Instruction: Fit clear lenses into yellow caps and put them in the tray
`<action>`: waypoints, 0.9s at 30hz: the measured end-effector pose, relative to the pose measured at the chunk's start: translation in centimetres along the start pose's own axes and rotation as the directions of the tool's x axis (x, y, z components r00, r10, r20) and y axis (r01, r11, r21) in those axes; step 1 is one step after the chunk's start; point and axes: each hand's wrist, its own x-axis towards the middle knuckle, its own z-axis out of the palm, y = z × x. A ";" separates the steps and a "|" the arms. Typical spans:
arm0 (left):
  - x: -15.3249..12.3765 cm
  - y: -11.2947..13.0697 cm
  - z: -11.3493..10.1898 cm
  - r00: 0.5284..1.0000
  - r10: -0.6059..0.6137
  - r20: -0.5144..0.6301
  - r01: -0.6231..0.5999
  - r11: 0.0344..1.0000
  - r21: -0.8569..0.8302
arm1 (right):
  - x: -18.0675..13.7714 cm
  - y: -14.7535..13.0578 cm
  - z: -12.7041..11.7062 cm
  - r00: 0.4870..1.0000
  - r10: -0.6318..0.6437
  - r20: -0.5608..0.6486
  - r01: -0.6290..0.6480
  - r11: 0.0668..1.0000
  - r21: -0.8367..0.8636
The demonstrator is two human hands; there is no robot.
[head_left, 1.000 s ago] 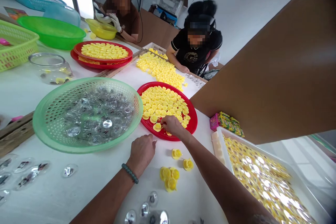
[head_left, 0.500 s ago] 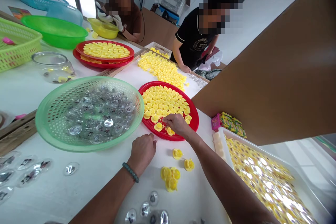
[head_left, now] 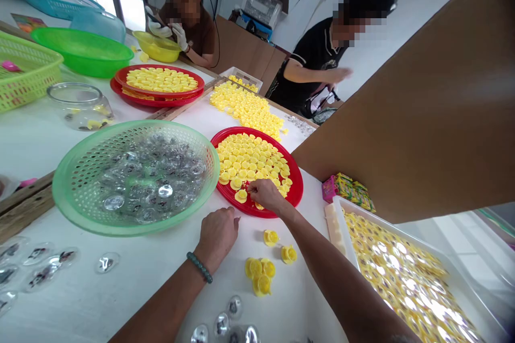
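Note:
My right hand (head_left: 265, 195) reaches over the near edge of a red tray (head_left: 295, 193), fingers pinched among small yellow cup-shaped pieces (head_left: 251, 155); whatever lies between the fingertips is too small to make out. My left hand (head_left: 219, 230) is curled closed above the white table, just short of the tray, and any content is hidden. Several loose yellow pieces (head_left: 261, 273) sit on the table between my forearms. To the left, a pale green perforated basket (head_left: 66, 193) holds many clear domed plastic pieces (head_left: 153, 182).
Clear domes (head_left: 44, 270) lie at the left and near edge. A white bin (head_left: 350, 241) of shiny yellow pieces stands right, below a large brown cardboard panel (head_left: 410, 118). Stacked red trays (head_left: 156, 97), a clear bowl (head_left: 80, 110) and a green basin (head_left: 84, 59) stand farther back. Two people work across the table.
The person in black at the far right has straightened up and lifted an arm off the table. My right hand has shifted slightly over the tray; my left hand stays in place.

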 end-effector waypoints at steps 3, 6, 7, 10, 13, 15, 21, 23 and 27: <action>-0.1 0.0 0.1 0.999 0.026 -0.024 -0.026 1.000 0.002 | -0.3 -0.4 -0.9 0.999 0.013 -0.036 -0.010 0.997 0.078; -0.1 -0.1 0.2 0.999 0.033 -0.037 -0.033 0.999 0.004 | -0.4 -1.0 -1.4 0.999 -0.036 -0.033 0.042 0.975 0.217; -0.1 -0.1 0.3 0.999 0.029 -0.036 -0.029 1.000 0.005 | -0.4 -1.1 -1.4 0.999 -0.050 -0.022 0.054 0.967 0.248; 0.0 -0.1 0.2 0.999 0.023 -0.037 -0.023 1.000 0.002 | -0.2 -1.3 -1.3 0.999 -0.043 -0.017 0.046 0.962 0.271; -0.1 -0.1 0.2 0.998 0.033 -0.050 -0.033 0.999 -0.001 | -0.1 -1.2 -1.1 0.996 -0.016 -0.090 0.037 0.970 0.239; -0.2 -0.1 0.1 0.998 0.037 -0.060 -0.037 0.999 0.001 | 0.0 -1.2 -1.1 0.989 0.005 -0.146 0.020 0.986 0.164; -0.1 0.0 0.0 0.998 0.039 -0.051 -0.038 0.999 0.003 | -0.4 -1.4 -0.7 0.980 -0.180 -0.087 0.184 0.983 0.029; 0.0 0.0 0.0 0.998 0.035 -0.050 -0.034 0.999 0.010 | -0.6 -1.5 -0.6 0.971 -0.230 -0.056 0.230 0.973 -0.005; -0.1 0.1 -0.1 0.998 0.031 -0.055 -0.030 0.999 0.019 | -1.1 -1.6 -0.6 0.973 -0.219 -0.073 0.221 0.975 0.017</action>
